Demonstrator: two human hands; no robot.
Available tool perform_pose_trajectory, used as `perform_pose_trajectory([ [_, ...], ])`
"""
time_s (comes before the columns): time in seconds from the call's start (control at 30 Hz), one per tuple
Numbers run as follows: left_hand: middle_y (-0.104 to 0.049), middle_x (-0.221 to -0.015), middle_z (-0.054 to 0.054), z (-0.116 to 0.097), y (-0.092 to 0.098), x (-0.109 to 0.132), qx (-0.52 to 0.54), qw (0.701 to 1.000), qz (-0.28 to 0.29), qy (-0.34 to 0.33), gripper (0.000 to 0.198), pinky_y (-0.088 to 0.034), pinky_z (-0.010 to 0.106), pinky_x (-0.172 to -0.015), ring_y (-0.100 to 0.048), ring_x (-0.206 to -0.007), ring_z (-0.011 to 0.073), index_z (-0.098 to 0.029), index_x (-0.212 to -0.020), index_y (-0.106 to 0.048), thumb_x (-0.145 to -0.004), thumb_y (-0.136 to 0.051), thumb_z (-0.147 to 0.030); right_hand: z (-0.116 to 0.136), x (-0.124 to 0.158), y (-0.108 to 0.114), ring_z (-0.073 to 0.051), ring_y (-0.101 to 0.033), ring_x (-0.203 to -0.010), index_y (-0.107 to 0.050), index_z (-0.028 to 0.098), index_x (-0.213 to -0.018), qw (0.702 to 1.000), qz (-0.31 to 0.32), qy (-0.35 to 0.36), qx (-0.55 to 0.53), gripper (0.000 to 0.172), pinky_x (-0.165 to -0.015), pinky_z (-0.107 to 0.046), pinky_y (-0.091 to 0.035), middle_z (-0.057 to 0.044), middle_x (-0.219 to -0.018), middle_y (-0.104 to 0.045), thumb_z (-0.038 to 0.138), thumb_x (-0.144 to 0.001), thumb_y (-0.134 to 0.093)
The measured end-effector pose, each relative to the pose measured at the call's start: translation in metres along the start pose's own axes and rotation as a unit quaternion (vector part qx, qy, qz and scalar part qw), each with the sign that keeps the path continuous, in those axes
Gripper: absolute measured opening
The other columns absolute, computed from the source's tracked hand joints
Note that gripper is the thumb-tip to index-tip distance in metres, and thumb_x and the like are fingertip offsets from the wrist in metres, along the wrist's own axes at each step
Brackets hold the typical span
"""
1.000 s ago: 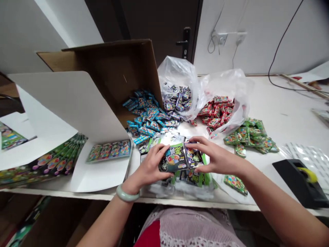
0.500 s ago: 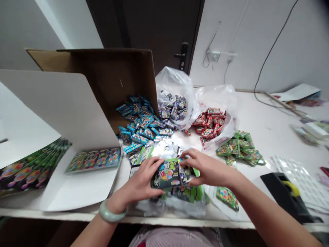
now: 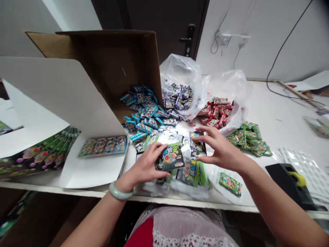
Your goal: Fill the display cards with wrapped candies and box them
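Note:
My left hand [image 3: 151, 163] is closed on a flat black-and-green printed packet [image 3: 170, 158], with fingers along its top and the thumb at its lower edge. To the right of it, my right hand [image 3: 218, 147] holds a small dark purple packet [image 3: 197, 148] between its thumb and fingers. The two packets are apart. Beneath my hands lie more black-and-green printed packets [image 3: 189, 173] in clear plastic, overlapping one another. A green packet [image 3: 230, 183] rests on a white sheet by my right forearm.
A cardboard box [image 3: 115, 68] on its side spills blue packets [image 3: 146, 115]. Clear bags hold purple packets [image 3: 180, 97] and red packets [image 3: 217, 111]; green packets [image 3: 248, 137] lie to the right. A tape dispenser [image 3: 288, 183] stands near the front edge. At left, a white box [image 3: 95, 171] contains a packet row.
My right hand has moved away to the right and up with the purple packet, opening a gap from the black-and-green packet in my left hand. The whole view has shifted as my head moved.

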State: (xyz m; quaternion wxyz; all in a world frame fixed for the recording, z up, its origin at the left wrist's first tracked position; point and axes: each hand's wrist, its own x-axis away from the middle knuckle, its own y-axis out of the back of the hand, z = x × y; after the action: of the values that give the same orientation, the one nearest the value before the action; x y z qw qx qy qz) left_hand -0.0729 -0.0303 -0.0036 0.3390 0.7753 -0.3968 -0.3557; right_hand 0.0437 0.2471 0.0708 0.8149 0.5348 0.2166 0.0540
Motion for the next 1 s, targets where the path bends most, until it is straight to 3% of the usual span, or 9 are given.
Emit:
perform_pose_trajectory([
  [0.23, -0.041, -0.131, 0.014, -0.001, -0.004, -0.003, -0.019, 0.999, -0.022, -0.014, 0.100, -0.044, 0.054, -0.102, -0.046, -0.121, 0.0349, -0.026, -0.146, -0.028, -0.066, -0.082, -0.049, 0.010, 0.002, -0.014, -0.030, -0.044, -0.120, -0.054, 0.020, -0.116, 0.999, 0.042, 0.017, -0.017, 0.043, -0.099, -0.051, -0.044, -0.016, -0.128, -0.047, 0.039, -0.081, -0.071],
  [0.43, -0.041, -0.132, 0.014, -0.004, -0.007, 0.000, 0.007, 1.000, 0.005, -0.011, 0.101, -0.044, 0.053, -0.103, -0.045, -0.123, 0.0348, -0.024, -0.146, -0.031, -0.064, -0.081, -0.054, 0.007, 0.011, -0.019, -0.028, -0.040, -0.125, -0.053, 0.022, -0.121, 0.996, 0.045, 0.027, -0.069, 0.049, -0.104, -0.048, -0.041, -0.013, -0.131, -0.044, 0.038, -0.079, -0.072],
  [0.7, -0.044, -0.133, 0.016, -0.008, -0.004, 0.006, 0.007, 1.000, 0.012, -0.003, 0.103, -0.042, 0.051, -0.104, -0.046, -0.124, 0.0359, -0.022, -0.145, -0.034, -0.062, -0.078, -0.064, 0.003, 0.015, -0.030, -0.029, -0.043, -0.127, -0.051, 0.025, -0.127, 0.988, 0.102, -0.018, -0.115, 0.054, -0.104, -0.047, -0.042, -0.013, -0.136, -0.044, 0.037, -0.079, -0.071],
  [0.83, -0.044, -0.134, 0.017, -0.008, -0.002, 0.007, 0.004, 1.000, 0.012, 0.003, 0.104, -0.041, 0.052, -0.104, -0.046, -0.123, 0.0368, -0.020, -0.145, -0.034, -0.061, -0.079, -0.061, -0.002, 0.018, -0.043, -0.031, -0.041, -0.132, -0.038, 0.026, -0.140, 0.989, 0.069, -0.034, -0.129, 0.071, -0.106, -0.049, -0.042, -0.016, -0.143, -0.039, 0.041, -0.080, -0.070],
  [1.0, -0.046, -0.132, 0.017, -0.005, -0.001, 0.008, 0.013, 0.999, 0.037, 0.009, 0.101, -0.041, 0.052, -0.103, -0.047, -0.121, 0.0372, -0.020, -0.143, -0.037, -0.060, -0.078, -0.062, -0.002, 0.013, -0.052, -0.032, -0.049, -0.126, -0.043, 0.028, -0.138, 0.990, 0.065, -0.026, -0.126, 0.067, -0.103, -0.050, -0.046, -0.015, -0.133, -0.051, 0.037, -0.079, -0.071],
])
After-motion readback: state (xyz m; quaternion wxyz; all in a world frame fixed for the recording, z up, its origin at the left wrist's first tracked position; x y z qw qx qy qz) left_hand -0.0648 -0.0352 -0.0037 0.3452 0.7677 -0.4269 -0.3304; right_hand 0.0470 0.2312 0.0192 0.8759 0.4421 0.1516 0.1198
